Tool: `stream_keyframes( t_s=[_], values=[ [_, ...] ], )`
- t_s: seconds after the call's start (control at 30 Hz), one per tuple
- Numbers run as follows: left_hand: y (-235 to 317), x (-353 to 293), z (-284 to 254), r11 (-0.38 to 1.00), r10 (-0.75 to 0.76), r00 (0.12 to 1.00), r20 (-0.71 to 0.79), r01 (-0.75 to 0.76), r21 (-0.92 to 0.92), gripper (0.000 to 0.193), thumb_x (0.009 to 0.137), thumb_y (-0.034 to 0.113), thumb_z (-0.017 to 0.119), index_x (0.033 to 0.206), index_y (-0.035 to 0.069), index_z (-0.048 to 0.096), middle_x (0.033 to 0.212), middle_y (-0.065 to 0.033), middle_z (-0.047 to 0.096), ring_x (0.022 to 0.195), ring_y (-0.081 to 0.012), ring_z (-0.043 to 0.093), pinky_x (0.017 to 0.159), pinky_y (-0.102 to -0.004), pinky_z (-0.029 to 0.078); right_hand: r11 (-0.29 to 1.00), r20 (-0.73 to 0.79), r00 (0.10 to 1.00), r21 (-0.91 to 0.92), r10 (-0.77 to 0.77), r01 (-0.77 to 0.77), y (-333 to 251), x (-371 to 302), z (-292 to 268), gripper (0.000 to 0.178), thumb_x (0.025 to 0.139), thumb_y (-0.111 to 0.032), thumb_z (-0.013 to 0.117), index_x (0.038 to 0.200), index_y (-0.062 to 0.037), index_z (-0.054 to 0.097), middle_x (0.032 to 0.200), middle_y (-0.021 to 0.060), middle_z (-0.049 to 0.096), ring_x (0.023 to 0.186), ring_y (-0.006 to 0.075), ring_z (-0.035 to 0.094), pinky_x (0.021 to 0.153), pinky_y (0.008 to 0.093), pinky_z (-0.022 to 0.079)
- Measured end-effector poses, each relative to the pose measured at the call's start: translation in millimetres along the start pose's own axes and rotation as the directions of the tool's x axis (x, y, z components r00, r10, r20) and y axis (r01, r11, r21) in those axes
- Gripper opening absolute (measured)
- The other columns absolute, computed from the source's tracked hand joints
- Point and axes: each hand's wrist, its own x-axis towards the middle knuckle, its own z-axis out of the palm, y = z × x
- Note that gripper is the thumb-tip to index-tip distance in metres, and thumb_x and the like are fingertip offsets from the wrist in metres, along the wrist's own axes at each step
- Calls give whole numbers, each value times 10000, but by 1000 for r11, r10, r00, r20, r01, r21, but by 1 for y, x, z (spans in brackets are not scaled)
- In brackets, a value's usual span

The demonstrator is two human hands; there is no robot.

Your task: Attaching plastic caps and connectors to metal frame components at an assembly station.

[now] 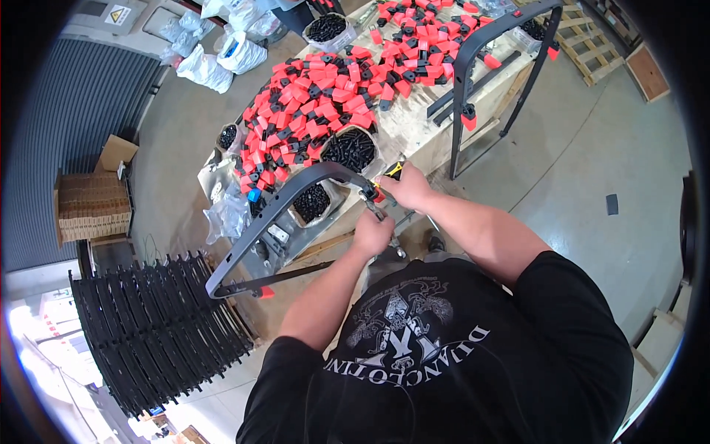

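A black curved tube frame (259, 228) stands over the near edge of the table, one end close to my hands. At that end sits a red-and-black fitting (377, 195). My left hand (373, 235) is closed around a grey metal hand tool (374, 210), whose tip reaches up to the fitting; its exact kind is unclear. Just to the right, my right hand (408, 188) wraps round a tool with a yellow-and-black handle (395, 171), its working end hidden near the frame.
Red-and-black fittings (310, 96) are heaped across the table (414, 140). Bags of small black parts (350, 149) stand by them. A second curved frame (462, 74) rises at the right. Stacked black frames (159, 333) fill the lower left; a wooden pallet (588, 41) lies far right.
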Motion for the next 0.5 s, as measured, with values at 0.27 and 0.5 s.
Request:
stream_keyframes(
  t_s=[0.27,0.5],
  values=[
    [-7,22,-51,498,-82,875,476,450,-742,303,847,231,659,845,-62,581,747,-214,657,607,-263,678,617,-405,538,999,-26,999,38,-28,29,10,6,9,678,834,-462,771,1069,137,555,942,279,693,879,392,708,782,435,549],
    [-25,9,32,984,51,933,-355,15,180,300,868,231,611,882,-67,578,864,-316,678,885,-504,655,806,-513,536,999,0,999,13,-38,38,5,3,9,700,829,-478,774,1072,139,551,947,280,688,889,391,704,790,435,543]
  ],
)
